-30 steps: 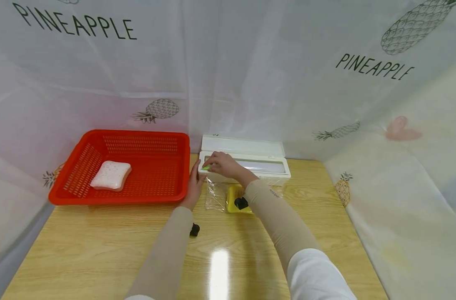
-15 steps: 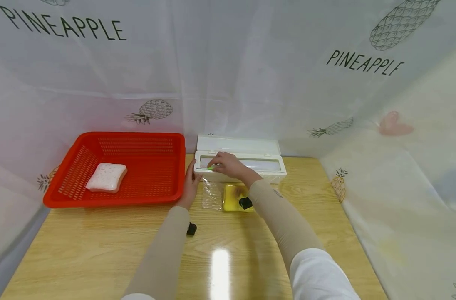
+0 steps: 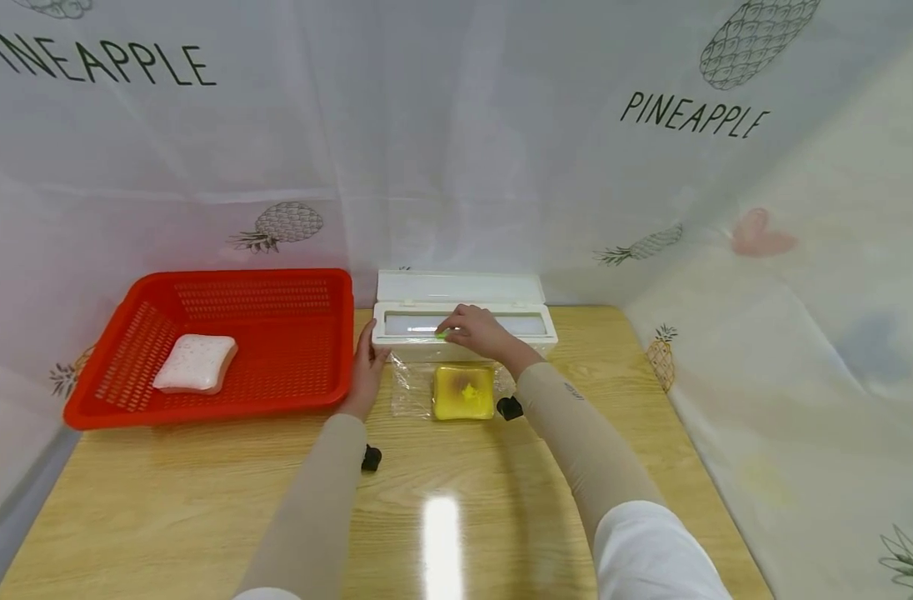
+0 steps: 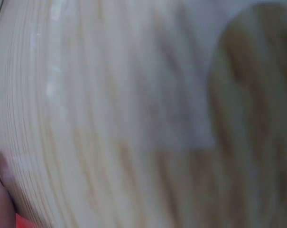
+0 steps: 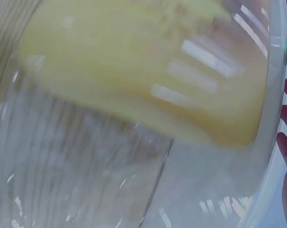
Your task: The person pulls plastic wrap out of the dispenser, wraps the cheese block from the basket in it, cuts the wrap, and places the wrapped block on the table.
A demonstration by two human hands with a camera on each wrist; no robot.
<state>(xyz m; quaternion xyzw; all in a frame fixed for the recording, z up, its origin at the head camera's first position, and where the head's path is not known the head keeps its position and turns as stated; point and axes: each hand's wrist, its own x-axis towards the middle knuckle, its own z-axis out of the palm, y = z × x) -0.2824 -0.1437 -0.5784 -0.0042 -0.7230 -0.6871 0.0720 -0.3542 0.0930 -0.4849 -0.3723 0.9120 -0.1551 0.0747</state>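
Note:
A white cling film dispenser [image 3: 419, 352] lies at the back of the table, its lid [image 3: 460, 287] flipped up against the curtain. My left hand [image 3: 362, 379] grips its left end, thumb at the front. Between the right hand's [image 3: 485, 332] thumb and fingers is the small green slide cutter [image 3: 442, 335], left of the middle of the front rail. Clear cling film [image 3: 410, 393] comes out over the dispenser's front onto the table. A yellow toast-shaped piece [image 3: 464, 404] with a brownish top lies there; in the right wrist view, glossy film covers it.
A red plastic basket [image 3: 291, 404] stands to the left, close to my left hand, with a white speckled toast-shaped piece [image 3: 196, 364] in it. Pineapple-print curtain [image 3: 456, 167] hangs right behind the dispenser. The wooden table [image 3: 441, 467] stretches toward me.
My right hand has slid the green cutter rightward along the rail from near the dispenser's left end. The yellow piece shows fully now. The left hand keeps its grip; the head view has shifted.

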